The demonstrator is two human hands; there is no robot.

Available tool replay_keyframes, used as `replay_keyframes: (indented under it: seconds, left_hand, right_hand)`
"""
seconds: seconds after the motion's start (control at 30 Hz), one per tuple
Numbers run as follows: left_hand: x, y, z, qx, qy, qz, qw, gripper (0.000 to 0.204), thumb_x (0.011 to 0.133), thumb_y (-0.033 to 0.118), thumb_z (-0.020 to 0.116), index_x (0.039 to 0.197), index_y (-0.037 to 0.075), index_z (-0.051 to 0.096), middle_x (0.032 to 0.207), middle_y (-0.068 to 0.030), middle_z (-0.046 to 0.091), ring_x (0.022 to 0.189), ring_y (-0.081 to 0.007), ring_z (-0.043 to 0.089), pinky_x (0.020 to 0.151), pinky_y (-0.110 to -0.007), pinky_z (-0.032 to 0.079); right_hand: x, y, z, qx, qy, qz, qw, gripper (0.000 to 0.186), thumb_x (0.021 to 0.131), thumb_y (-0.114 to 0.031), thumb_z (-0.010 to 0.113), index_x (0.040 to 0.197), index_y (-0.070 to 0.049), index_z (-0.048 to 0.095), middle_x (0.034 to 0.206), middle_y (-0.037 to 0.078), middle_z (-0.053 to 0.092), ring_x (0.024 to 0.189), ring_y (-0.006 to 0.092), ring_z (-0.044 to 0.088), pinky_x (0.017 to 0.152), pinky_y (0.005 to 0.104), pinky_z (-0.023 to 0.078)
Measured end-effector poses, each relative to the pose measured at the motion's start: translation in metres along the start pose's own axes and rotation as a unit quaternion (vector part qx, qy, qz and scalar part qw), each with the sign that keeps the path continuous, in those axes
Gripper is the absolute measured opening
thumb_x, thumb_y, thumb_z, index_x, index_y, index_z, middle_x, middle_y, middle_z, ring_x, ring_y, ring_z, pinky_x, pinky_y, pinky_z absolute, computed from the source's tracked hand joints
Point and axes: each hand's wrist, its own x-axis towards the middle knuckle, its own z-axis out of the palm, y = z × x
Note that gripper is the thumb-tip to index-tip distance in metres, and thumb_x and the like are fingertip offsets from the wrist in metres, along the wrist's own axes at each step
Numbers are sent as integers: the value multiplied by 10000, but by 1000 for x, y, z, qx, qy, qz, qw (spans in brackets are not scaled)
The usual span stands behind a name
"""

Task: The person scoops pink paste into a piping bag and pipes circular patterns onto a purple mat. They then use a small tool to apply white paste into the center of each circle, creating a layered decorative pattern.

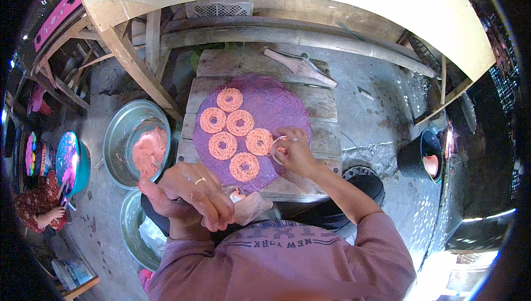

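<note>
Nearest the camera is my left hand [193,190], raised over my lap with its fingers bent; I cannot tell whether they grip anything. From the left edge, another person's hand [57,213] reaches out of a patterned red sleeve [36,204], near a teal basin [84,167]. Next comes a metal basin [110,140] holding pinkish-orange dough [148,149], and on its near side a second basin [126,226] with pale plastic [152,236] in it.

Just right of my left hand lies a pale wrapper [254,208] with a bit of orange paste [237,195] at its left end; its long axis runs roughly left to right, on the near side of the counter [325,129], and my left hand is the nearer one to it. Six stranded orange rings [234,116] lie on a round purple mat [282,93] spread over the counter.

At the mat's right side, my right hand [296,152] pinches a thin white hoop [273,150], fingers narrow on its rim, orange strands [282,151] showing inside. The hoop is round, so no long axis guides me; it lies left of my right wrist, right beside the rightmost ring. Beyond the mat rests a wooden piece [301,67]; far right stands a black bucket [412,157].
</note>
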Motion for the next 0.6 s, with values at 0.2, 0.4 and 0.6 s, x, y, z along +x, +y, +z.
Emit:
replay_keyframes:
  seconds: [0.2, 0.4, 0.6]
  left_hand:
    - [2, 1, -1, -2, -15, 22, 1000, 1016, 901, 697, 3, 634, -42, 647, 580, -178, 633, 477, -312, 639, 357, -320, 457]
    - [3, -1, -2, -4, -19, 4, 1000, 1026, 889, 712, -5, 616, -32, 646, 573, -177, 633, 477, -308, 643, 343, -296, 424]
    - [0, 3, -2, 13, -11, 16, 1000, 1020, 882, 716, -23, 580, -18, 618, 579, -182, 632, 465, -273, 628, 349, -292, 362]
  right_hand:
    - [-5, 16, -3, -13, 13, 88, 996, 98, 752, -147, 695, 849, -134, 701, 1220, 80, 575, 1167, 296, 478, 999, 466, 306]
    - [-10, 17, -8, -61, -9, 58, 996, 238, 757, -182, 706, 990, -134, 703, 1257, 101, 544, 1197, 317, 449, 1038, 499, 274]
    - [-21, 13, -33, -37, -112, 65, 991, 776, 691, -292, 775, 1370, -145, 430, 1311, 166, 501, 1249, 375, 403, 1061, 515, 270]
